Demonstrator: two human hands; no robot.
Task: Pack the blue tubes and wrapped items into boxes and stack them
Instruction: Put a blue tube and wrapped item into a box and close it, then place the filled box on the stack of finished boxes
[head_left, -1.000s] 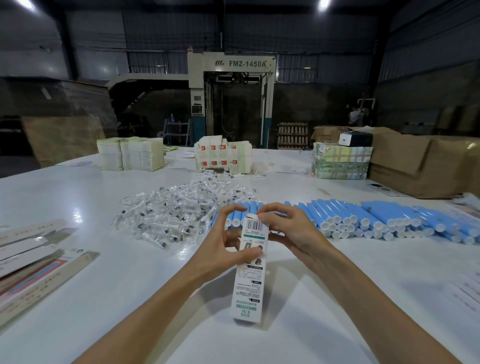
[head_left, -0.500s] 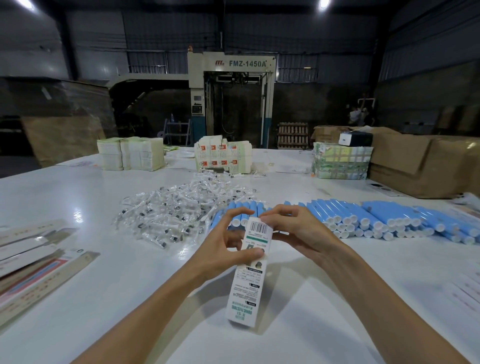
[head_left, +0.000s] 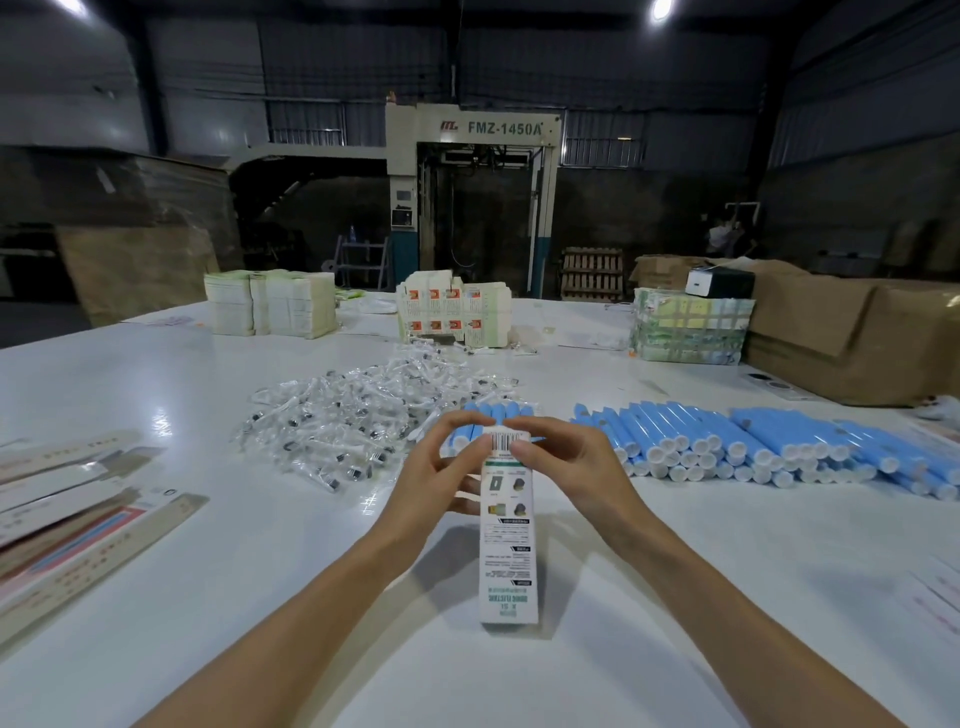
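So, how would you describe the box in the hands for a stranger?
Start at the wide white table. At its near middle, the left hand and right hand pinch the top of a slim white box, before the blue tubes. Unlike the flat cartons at left, it is upright, barcode uppermost.

long white cardboard box (head_left: 508, 545): green band near top, green lettering at the near end, black barcode, small dark pictures mid-panel; blue plastic tubes (head_left: 727, 441): light blue bodies, white caps; clear plastic wrapped items (head_left: 358, 421): transparent film, white and black bits inside; glossy white table (head_left: 208, 597); flat beige cartons (head_left: 78, 519) at left: red and blue stripes; cream carton stacks (head_left: 270, 304); white boxes with orange-red squares (head_left: 452, 312); green-yellow patterned bundle (head_left: 691, 325); brown cardboard sheets (head_left: 852, 338)
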